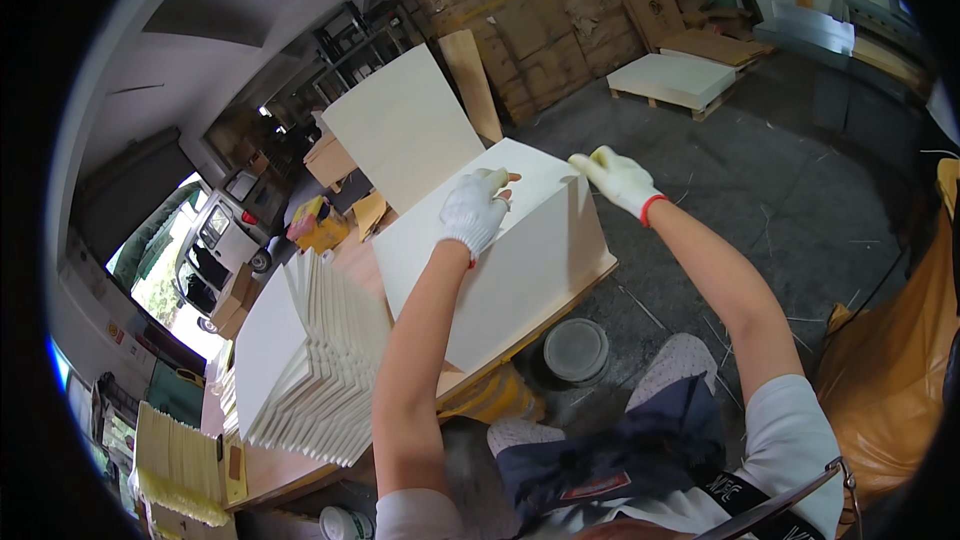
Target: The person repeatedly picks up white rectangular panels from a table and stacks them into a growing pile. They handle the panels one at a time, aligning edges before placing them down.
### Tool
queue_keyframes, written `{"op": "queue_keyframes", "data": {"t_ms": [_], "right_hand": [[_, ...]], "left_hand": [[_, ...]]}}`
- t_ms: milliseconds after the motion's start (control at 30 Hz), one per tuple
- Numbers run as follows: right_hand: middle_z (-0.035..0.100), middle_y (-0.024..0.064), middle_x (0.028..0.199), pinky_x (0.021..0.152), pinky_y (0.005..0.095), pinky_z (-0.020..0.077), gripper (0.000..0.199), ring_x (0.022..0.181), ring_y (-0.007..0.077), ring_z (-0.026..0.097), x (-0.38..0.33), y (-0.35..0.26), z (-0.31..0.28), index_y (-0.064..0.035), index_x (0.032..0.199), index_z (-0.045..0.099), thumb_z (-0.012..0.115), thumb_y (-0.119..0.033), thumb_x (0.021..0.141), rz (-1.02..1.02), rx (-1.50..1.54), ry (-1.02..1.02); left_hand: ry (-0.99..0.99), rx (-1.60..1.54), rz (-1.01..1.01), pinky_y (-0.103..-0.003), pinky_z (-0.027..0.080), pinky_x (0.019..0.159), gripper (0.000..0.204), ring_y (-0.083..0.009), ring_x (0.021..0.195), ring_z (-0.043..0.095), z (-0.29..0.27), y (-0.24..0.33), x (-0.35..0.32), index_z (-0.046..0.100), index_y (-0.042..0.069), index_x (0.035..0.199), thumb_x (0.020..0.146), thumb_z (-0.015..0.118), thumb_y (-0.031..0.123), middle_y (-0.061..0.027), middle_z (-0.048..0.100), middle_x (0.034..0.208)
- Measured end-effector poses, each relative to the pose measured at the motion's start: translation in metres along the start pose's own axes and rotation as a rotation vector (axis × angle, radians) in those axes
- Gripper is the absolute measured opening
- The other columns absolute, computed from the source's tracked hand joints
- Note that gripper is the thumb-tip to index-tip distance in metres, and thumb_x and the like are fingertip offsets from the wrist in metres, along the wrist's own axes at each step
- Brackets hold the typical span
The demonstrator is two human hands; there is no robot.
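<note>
Both my hands wear white knitted gloves. My left hand (474, 210) rests on the top face of a tall block of stacked cream sheets (500, 270) that stands on a wooden board. My right hand (615, 176) grips the far right top corner of the same block. One large cream sheet (405, 125) leans up behind the block. At my left, a fanned pile of white sheets (310, 360) lies on the wooden table (270, 470).
A round grey lidded bucket (576, 350) stands on the grey floor below the board. A pallet of white boards (672, 78) and stacked brown cardboard (540, 20) lie at the back. A van (215, 240) is parked at the open door. Orange sheeting (895, 380) is at right.
</note>
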State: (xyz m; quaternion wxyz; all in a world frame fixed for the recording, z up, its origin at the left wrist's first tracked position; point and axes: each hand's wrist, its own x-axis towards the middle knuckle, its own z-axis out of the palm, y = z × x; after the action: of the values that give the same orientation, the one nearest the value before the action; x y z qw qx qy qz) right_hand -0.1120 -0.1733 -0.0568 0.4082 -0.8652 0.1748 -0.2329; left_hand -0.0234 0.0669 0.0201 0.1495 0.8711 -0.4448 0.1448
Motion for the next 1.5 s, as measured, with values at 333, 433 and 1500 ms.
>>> {"op": "queue_keyframes", "data": {"t_ms": [333, 433, 1500], "right_hand": [[0.073, 0.0141, 0.091, 0.075, 0.0432, 0.0548, 0.053, 0.088, 0.0318, 0.07, 0.041, -0.016, -0.017, -0.012, 0.086, 0.073, 0.053, -0.06, 0.092, -0.534, -0.622, 0.098], [0.072, 0.0136, 0.09, 0.076, 0.0443, 0.0544, 0.058, 0.088, 0.0335, 0.069, 0.047, -0.053, -0.022, -0.0108, 0.094, 0.07, 0.047, -0.064, 0.096, -0.622, -0.699, -0.014], [0.057, 0.0197, 0.077, 0.075, 0.0424, 0.0443, 0.054, 0.077, 0.0388, 0.057, 0.048, -0.019, 0.038, -0.0032, 0.089, 0.056, 0.043, -0.054, 0.103, -0.265, 0.423, 0.219]], "left_hand": [[-0.33, -0.181, -0.07, -0.036, 0.047, 0.096, 0.036, -0.0268, 0.105, 0.061, 0.04, -0.034, 0.052, 0.07, 0.018, 0.129, 0.094, 0.064, 0.022, -0.0135, 0.062, 0.117], [-0.298, -0.197, -0.055, -0.036, 0.047, 0.096, 0.037, -0.0269, 0.105, 0.061, 0.034, -0.041, 0.044, 0.069, 0.017, 0.13, 0.094, 0.064, 0.02, -0.0139, 0.061, 0.117], [-0.1, -0.876, -0.094, -0.032, 0.046, 0.101, 0.044, -0.0202, 0.116, 0.061, 0.046, -0.009, 0.037, 0.054, 0.005, 0.138, 0.095, 0.061, 0.012, -0.0138, 0.065, 0.125]]}}
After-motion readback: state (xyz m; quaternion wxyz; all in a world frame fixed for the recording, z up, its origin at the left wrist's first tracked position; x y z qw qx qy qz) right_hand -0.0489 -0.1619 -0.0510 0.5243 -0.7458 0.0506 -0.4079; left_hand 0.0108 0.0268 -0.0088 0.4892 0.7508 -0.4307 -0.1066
